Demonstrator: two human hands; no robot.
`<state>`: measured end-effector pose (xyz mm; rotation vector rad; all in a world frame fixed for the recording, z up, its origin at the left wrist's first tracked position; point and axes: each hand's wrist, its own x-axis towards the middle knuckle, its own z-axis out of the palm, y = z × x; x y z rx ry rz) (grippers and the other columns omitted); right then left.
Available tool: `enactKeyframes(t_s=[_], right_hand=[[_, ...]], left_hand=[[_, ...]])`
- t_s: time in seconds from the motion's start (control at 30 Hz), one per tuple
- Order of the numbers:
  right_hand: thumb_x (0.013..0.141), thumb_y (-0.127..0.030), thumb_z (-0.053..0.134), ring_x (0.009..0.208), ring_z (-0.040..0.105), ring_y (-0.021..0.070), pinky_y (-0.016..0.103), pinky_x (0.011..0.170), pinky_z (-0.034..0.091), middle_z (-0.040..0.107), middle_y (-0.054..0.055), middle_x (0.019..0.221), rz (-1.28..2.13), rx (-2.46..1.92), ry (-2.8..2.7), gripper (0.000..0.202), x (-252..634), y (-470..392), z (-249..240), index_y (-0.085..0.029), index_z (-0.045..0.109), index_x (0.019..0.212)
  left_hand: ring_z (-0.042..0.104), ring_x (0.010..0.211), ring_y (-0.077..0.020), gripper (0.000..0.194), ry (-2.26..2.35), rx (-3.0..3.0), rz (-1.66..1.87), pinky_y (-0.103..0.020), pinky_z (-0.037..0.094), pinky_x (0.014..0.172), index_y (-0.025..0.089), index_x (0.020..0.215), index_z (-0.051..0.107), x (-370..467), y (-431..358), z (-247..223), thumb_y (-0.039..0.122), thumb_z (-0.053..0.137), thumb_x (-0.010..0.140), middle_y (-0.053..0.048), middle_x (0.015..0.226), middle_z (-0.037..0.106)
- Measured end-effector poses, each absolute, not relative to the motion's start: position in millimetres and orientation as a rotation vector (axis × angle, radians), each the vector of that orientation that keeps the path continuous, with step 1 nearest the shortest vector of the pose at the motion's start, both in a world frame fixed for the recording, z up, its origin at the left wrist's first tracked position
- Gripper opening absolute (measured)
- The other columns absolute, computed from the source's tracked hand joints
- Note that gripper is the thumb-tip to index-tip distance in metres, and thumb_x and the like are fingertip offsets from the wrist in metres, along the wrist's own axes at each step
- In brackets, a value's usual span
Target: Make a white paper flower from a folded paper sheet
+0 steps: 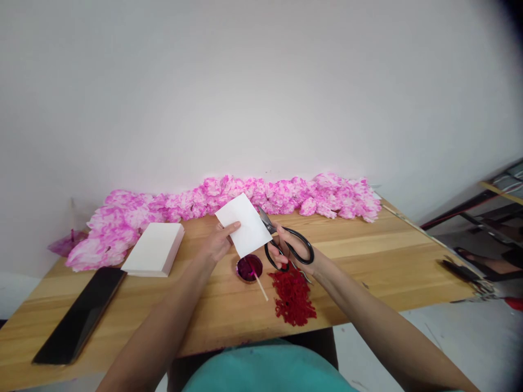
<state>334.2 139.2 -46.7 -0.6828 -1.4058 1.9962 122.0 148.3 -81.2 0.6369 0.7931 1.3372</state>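
White paper point(246, 226) in left grip point(220, 240)

A plain, pale grey wall point(261, 98) fills the upper background, lit softly and brightest toward its middle. Beside it stands a light wooden table point(392, 261) with visible grain. To the right is a dark-framed rack point(457, 219); below, the whitish floor point(433, 343) bears scattered dark marks.
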Motion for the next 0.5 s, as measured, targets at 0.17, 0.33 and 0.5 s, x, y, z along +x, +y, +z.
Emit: enactKeyframes(t_s=[0.17,0.33,0.5], right_hand=[[0.089,-0.059,0.052,0.037,0.03,0.005,0.019,0.038,0.036,0.044,-0.009,0.055,1.923,-0.752,-1.43,0.039,335.5,135.8,-45.2,-0.021,0.046,0.088],[0.089,-0.054,0.056,0.034,0.022,0.0032,0.015,0.033,0.025,0.039,-0.011,0.05,1.923,-0.772,-1.376,0.034,335.0,133.6,-44.2,-0.021,0.048,0.089],[0.09,-0.056,0.053,0.037,0.026,0.0037,0.018,0.041,0.04,0.041,-0.011,0.055,1.956,-0.725,-1.416,0.041,337.9,133.8,-44.5,-0.022,0.051,0.112]], left_hand=[[0.072,0.087,-0.0255,0.043,0.798,0.638,1.336,-0.038,0.055,0.089,0.013,0.099,0.07,121.2,149.8,-83.8,0.025,0.088,0.061,-0.009,0.092,0.076],[0.072,0.088,-0.0252,0.043,0.806,0.635,1.336,-0.037,0.055,0.089,0.013,0.1,0.07,120.1,150.5,-83.4,0.024,0.087,0.062,-0.009,0.092,0.076],[0.071,0.079,-0.0211,0.042,0.81,0.604,1.355,-0.032,0.056,0.08,0.013,0.096,0.072,120.3,150.8,-81.9,0.025,0.089,0.059,-0.008,0.092,0.076]])
